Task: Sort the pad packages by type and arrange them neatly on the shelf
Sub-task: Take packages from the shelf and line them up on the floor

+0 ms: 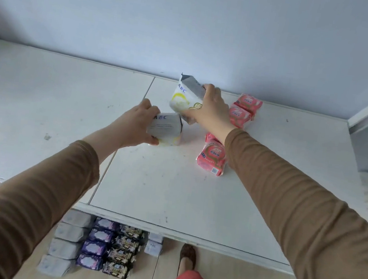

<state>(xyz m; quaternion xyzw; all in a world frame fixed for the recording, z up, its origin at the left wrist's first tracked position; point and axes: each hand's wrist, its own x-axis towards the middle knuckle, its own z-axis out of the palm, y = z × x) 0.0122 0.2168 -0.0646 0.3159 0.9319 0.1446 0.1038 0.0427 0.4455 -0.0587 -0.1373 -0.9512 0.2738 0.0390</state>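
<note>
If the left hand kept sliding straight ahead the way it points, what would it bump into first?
Probably the white pack held in the right hand: it sits just beyond the left hand and its own white pack. Depth is unclear, so it might pass below.

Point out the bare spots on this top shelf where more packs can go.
Bare: the shelf left of the left hand, and the near strip by the front edge. Crowded: the back middle, where both hands hold white packs beside the pink packs.

A white shelf top (171, 191) is seen, scuffed and seamed. Pink pad packages (243, 110) are set near its back edge, another pink package (211, 160) nearer the front, well apart.
</note>
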